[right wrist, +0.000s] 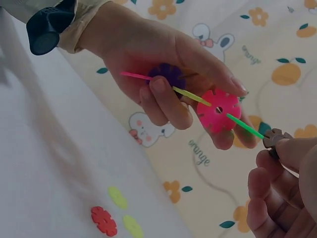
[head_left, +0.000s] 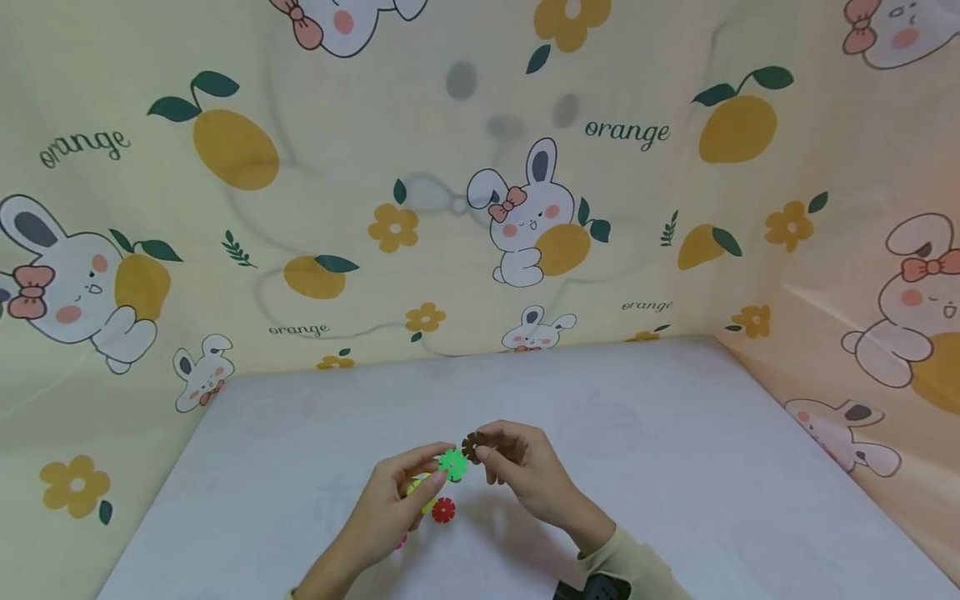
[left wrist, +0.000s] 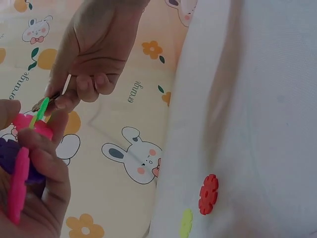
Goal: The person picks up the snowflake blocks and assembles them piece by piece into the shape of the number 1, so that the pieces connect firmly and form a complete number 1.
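My left hand (head_left: 390, 496) holds a chain of notched plastic discs: a pink disc (left wrist: 19, 186), a purple disc (right wrist: 166, 75), a yellow disc (right wrist: 192, 95), a second pink disc (right wrist: 219, 110) and a green disc (head_left: 452, 465) at its end. The thumb and fingers pinch the chain near the green disc. My right hand (head_left: 528, 471) pinches a brown disc (head_left: 473, 447) between thumb and index finger. In the right wrist view the brown disc's edge meets the green disc's outer edge. Both hands are raised above the white table.
On the white table (head_left: 660, 467) below the hands lie a red disc (right wrist: 104, 221) and two yellow discs (right wrist: 118, 197), partly hidden by the left hand in the head view. A printed cloth (head_left: 450, 167) with rabbits and oranges surrounds the table at the back and sides.
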The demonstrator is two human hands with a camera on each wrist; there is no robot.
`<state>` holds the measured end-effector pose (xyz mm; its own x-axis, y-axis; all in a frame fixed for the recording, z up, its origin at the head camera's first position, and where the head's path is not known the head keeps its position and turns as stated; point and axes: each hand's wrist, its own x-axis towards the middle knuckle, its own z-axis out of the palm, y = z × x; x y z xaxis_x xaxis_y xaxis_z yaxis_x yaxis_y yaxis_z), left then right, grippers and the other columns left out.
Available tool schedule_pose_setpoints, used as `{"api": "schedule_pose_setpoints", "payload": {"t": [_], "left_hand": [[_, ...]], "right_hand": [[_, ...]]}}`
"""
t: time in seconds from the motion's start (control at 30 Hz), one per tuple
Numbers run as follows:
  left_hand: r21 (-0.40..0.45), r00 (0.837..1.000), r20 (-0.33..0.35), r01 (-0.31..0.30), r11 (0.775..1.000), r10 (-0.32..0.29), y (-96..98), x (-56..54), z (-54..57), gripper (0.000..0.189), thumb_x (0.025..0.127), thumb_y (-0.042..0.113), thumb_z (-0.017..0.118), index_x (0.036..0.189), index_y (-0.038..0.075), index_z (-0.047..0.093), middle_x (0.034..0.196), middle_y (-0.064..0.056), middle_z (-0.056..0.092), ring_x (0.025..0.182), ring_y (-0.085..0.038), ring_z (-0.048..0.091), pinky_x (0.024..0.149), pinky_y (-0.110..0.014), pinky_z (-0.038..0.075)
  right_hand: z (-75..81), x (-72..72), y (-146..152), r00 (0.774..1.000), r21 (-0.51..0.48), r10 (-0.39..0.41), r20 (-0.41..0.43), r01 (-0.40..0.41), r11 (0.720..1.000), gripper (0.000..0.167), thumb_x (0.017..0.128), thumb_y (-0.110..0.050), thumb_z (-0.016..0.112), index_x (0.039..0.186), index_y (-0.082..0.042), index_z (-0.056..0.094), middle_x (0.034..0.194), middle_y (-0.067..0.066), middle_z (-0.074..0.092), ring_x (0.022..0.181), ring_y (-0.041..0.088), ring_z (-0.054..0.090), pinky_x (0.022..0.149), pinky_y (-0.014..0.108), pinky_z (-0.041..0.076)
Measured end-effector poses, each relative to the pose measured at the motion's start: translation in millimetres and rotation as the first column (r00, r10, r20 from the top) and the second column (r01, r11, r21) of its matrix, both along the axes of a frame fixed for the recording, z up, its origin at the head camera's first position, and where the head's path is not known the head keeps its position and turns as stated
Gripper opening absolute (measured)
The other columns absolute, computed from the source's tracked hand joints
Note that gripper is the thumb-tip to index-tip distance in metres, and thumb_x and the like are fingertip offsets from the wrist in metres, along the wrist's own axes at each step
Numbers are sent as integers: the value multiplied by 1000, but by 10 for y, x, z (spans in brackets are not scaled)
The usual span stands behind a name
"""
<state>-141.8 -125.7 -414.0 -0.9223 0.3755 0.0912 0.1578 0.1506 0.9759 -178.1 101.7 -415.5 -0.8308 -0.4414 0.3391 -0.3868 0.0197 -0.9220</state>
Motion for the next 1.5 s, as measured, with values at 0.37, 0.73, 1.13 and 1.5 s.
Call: {"api": "schedule_pose_setpoints", "payload": {"t": [0.37,0.73,1.13,1.5], "left_hand": [[0,1000,-2,21,1000,-21,-1,-4,-13,40,104,23,58,140,6,58,115,-23,66,42,-1,39,41,-14,33],[1,999,19,40,999,-40,-12,-4,5,41,104,25,58,141,7,58,116,-23,65,42,-2,40,39,-14,32],[22,997,-37,71,997,-70,14,-28,-74,41,104,19,57,140,-1,57,65,8,50,42,0,36,39,-13,32],[3,998,25,58,998,-58,-4,-21,-65,43,104,23,58,141,1,57,76,4,60,41,-1,35,40,-13,31]], "right_hand": [[-31,3,-6,1000,-4,-31,6,31,1000,15,98,-3,62,109,5,67,95,31,70,67,4,61,63,27,56],[-57,-14,12,998,49,44,-49,-42,998,17,102,-4,55,108,-1,71,102,22,70,70,6,59,63,24,52],[-14,6,26,997,139,3,-84,9,990,18,102,-4,55,106,-7,73,101,16,69,65,4,50,60,21,48],[-54,-24,27,996,160,30,-80,-17,987,16,102,-5,57,106,-5,72,100,18,69,63,3,48,59,20,47]]}}
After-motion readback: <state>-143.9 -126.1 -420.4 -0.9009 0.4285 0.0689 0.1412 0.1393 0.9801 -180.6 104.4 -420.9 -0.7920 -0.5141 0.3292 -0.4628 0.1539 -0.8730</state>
